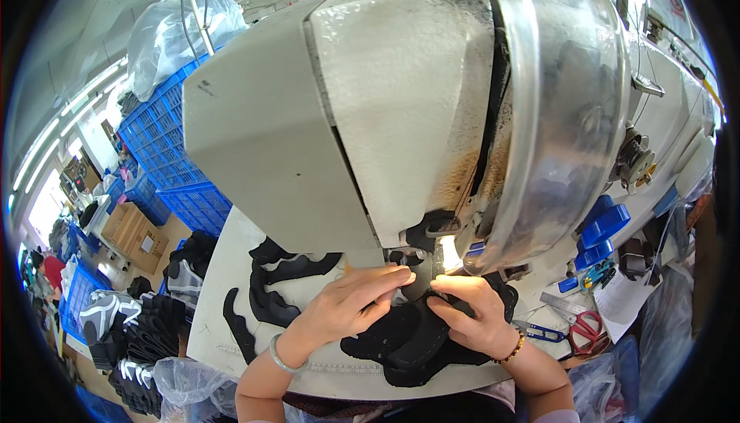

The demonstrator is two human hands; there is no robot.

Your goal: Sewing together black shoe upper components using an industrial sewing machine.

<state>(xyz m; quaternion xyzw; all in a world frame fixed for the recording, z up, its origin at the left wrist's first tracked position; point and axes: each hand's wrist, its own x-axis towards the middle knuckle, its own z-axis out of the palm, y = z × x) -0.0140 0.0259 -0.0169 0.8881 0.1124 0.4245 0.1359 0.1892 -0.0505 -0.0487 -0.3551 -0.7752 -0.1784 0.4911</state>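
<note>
My left hand (351,303), with a pale bangle at its wrist, is closed, fingertips pressed to the edge of a small dark grey piece (418,283) under the sewing machine's (408,107) needle area. From the other side, my right hand (472,311), with a beaded bracelet, pinches the same piece between thumb and fingers. Below both hands a heap of black padded fabric pieces (416,346) lies on the white table (324,380). The machine's lamp (449,253) lights the spot. The fingertips partly hide the grey piece, and the needle itself cannot be made out.
Loose black cut pieces (270,292) lie left of my hands. At the right are blue-handled snips (539,332), red-handled scissors (587,332) and blue containers (603,230). A clear curved guard (570,114) hangs close above. Blue crates (173,134) and stacked black-and-grey shoe parts (142,330) stand left.
</note>
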